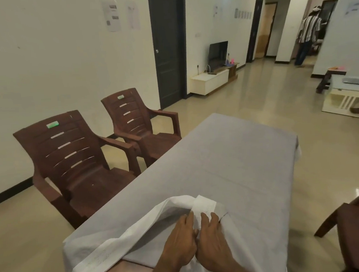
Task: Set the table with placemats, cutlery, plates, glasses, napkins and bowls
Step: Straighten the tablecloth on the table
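Directly ahead, both hands lie side by side on the folded-back tablecloth (139, 231) at the table's near end. Left hand (178, 236) and right hand (212, 238) seem flat, fingers extended; any pinch is unclear. The table (229, 153) runs lengthwise away.

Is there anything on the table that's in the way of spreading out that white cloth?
Nothing visible is. Both hands, left hand and right hand, rest right on the folded-back white cloth at the near end of the table. The covered top beyond them shows no dishes or other things. The two brown chairs stand off to the side.
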